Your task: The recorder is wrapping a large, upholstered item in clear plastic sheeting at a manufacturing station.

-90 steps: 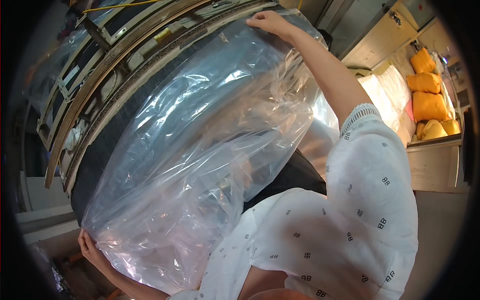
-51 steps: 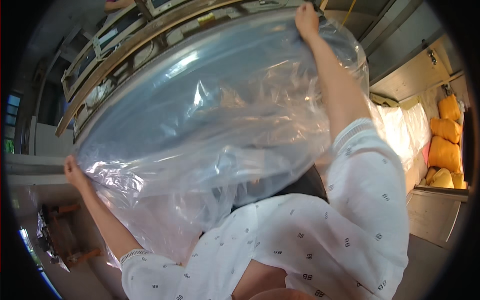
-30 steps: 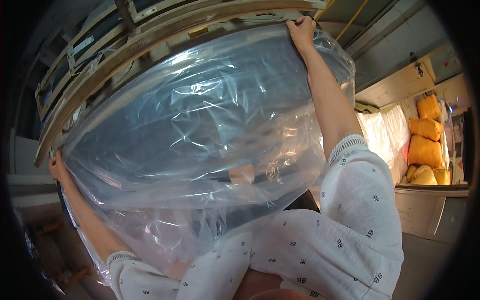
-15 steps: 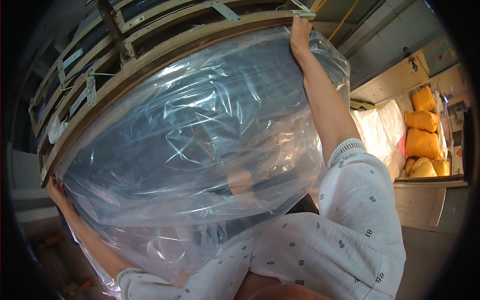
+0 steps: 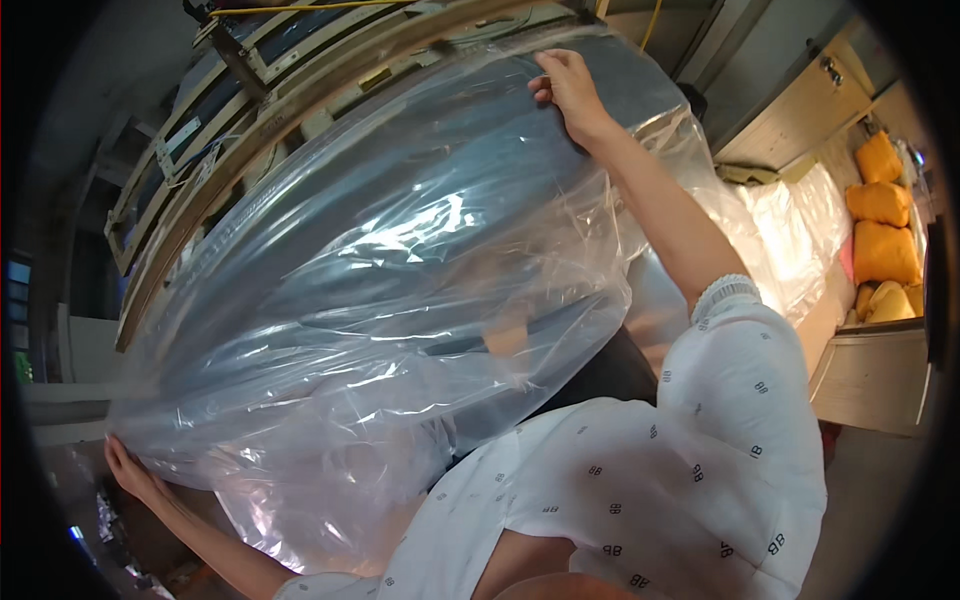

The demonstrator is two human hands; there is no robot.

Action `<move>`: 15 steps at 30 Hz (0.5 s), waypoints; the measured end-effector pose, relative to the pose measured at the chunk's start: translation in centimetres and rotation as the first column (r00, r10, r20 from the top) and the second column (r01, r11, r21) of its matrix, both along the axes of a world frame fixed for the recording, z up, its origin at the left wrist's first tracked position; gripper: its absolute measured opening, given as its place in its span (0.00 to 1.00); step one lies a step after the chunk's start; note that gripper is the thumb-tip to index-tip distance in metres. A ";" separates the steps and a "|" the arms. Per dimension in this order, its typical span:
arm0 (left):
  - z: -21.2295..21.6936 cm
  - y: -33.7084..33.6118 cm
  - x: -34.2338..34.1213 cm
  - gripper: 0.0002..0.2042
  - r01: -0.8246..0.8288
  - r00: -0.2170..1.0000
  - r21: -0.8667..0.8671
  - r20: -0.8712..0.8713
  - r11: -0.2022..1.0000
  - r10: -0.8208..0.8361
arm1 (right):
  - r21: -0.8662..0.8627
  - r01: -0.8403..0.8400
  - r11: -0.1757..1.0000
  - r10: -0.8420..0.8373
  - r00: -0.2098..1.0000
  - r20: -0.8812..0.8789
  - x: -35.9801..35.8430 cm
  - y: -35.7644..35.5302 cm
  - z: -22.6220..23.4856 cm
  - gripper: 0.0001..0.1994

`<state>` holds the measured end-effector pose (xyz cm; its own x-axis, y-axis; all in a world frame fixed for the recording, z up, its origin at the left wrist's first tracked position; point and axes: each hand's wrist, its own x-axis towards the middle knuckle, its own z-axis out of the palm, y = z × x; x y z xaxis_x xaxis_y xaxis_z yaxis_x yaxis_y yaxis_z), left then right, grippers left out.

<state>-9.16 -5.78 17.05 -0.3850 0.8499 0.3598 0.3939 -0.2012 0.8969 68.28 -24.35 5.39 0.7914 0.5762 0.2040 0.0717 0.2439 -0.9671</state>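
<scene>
A large clear plastic sheet [image 5: 410,225], crinkled and shiny, stretches before me over a dark blue-grey surface and hangs toward my lap. Far to the left, my left hand [image 5: 135,472] grips the outer edge of the plastic sheet, fingers closed. My right hand [image 5: 570,92] is near the far right part of the sheet. Its fingers are curled and pinch the plastic close to its far edge. Beyond the sheet lies a slatted wooden frame [image 5: 260,130] with metal plates on it; neither hand touches that frame.
At the right, several orange bundles [image 5: 887,252] sit beside a pile of pale plastic [image 5: 795,225]. A light wooden panel with a latch [image 5: 800,115] stands behind them. A yellow cord [image 5: 320,8] crosses above the wooden frame.
Both hands have left the wooden frame's edge and come nearer me, the right one also moving left. The plastic has come away from the frame, leaving a gap with parts showing.
</scene>
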 end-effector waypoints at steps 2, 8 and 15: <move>0.6 -3.8 -5.1 0.18 -0.070 0.997 0.019 0.034 0.997 0.070 | -0.065 -0.208 0.976 0.200 0.974 -0.105 -2.2 -1.2 1.7 0.24; 0.9 -14.9 -7.0 0.14 -0.244 0.968 0.098 0.080 0.965 0.237 | -0.357 -0.415 0.837 0.524 0.796 0.302 -5.8 -2.0 2.3 0.16; -2.0 -19.5 -14.9 0.18 -0.429 0.813 -0.054 -0.457 0.902 0.360 | -0.072 -0.551 0.831 0.547 0.788 0.281 -9.6 -5.9 3.3 0.08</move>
<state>-24.07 -25.30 15.01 -0.5368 0.7141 0.4493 0.7589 0.1760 0.6269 58.63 -30.22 8.65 0.2507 0.8920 0.3761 0.1863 0.3367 -0.9230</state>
